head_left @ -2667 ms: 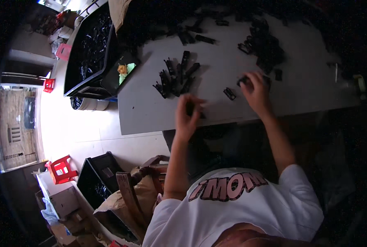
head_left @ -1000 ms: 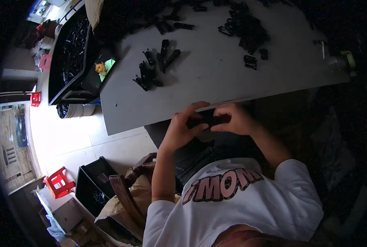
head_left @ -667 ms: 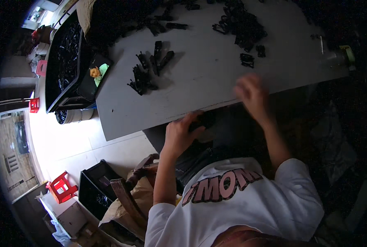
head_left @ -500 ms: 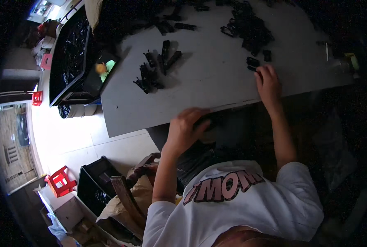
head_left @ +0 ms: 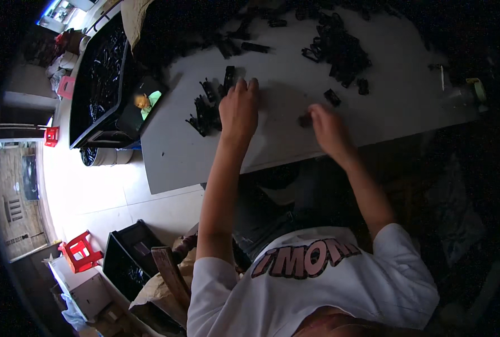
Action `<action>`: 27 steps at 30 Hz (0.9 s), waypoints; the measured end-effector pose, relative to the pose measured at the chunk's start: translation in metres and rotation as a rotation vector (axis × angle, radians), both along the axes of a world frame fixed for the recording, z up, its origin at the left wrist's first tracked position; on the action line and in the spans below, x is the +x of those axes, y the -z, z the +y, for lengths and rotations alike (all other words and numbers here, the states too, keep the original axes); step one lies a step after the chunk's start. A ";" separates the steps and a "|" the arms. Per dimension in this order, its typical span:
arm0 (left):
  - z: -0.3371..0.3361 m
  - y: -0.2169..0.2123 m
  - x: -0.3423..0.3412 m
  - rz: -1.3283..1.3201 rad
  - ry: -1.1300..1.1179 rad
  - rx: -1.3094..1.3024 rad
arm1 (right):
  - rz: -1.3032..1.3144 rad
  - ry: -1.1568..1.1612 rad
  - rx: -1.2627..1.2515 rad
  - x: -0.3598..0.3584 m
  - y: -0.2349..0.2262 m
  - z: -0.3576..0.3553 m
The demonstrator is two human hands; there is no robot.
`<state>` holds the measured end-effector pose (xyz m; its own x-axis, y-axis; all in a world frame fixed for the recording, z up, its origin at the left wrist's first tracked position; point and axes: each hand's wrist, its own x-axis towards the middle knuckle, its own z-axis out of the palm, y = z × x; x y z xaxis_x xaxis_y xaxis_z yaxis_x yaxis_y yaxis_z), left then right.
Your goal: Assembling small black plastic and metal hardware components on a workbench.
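Over the small group of black clip-like parts point(head_left: 204, 115) on the left of the grey table, my left hand point(head_left: 240, 109) reaches down with bent fingers. It covers some of those parts, and what its fingertips grip is hidden. One long black piece point(head_left: 229, 76) stands out just beyond the fingers. My right hand point(head_left: 329, 130), smeared by motion, is low over the table near its front edge. A small dark piece point(head_left: 305, 119) shows at its pinched fingertips. Beyond that hand lie a loose black clip-like piece point(head_left: 332, 97) and a larger black heap point(head_left: 342, 53).
More black parts point(head_left: 255, 48) lie along the far side of the grey table point(head_left: 283, 140). A large black bin point(head_left: 95, 84) full of dark pieces stands at the left. Red stools point(head_left: 81, 253) and a black crate point(head_left: 129, 253) are on the floor. A clear container point(head_left: 469, 92) sits at right.
My left hand has moved from the table's front edge forward onto the left group of parts. My right hand has come left and nearer, with a small dark piece from beside the heap.
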<state>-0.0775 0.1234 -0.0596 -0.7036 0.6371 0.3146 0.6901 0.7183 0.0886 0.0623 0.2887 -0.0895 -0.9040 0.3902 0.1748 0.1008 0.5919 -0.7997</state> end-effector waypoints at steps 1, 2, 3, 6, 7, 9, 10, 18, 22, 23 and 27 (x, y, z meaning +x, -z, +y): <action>-0.004 -0.002 0.005 -0.074 0.017 0.095 | -0.221 -0.027 0.145 -0.003 -0.015 -0.010; -0.011 -0.005 0.010 -0.067 0.011 0.096 | -0.437 -0.060 0.290 -0.008 -0.026 -0.017; -0.013 -0.006 0.017 -0.230 0.038 0.344 | -0.436 -0.049 0.294 -0.011 -0.027 -0.012; -0.037 0.008 0.034 -0.518 0.068 0.727 | -0.161 0.026 0.538 -0.035 -0.025 0.009; -0.046 0.016 0.037 -0.651 0.076 0.865 | -0.009 0.126 0.633 -0.049 -0.022 0.022; -0.064 0.015 0.046 -0.814 -0.011 0.910 | -0.077 0.182 0.787 -0.079 -0.045 0.036; -0.068 0.014 0.049 -0.980 -0.081 0.955 | -0.082 0.181 0.791 -0.094 -0.035 0.052; -0.080 0.033 0.058 -0.780 0.049 0.985 | 0.129 -0.087 0.769 -0.077 -0.010 0.029; -0.072 0.023 0.064 -0.813 0.025 0.846 | 0.048 -0.113 0.216 -0.056 -0.012 0.010; -0.073 0.022 0.065 -0.817 0.023 0.842 | -0.165 -0.091 0.292 -0.057 -0.024 0.006; -0.076 0.020 0.067 -0.780 0.099 0.730 | 0.010 -0.073 0.544 -0.052 -0.018 0.012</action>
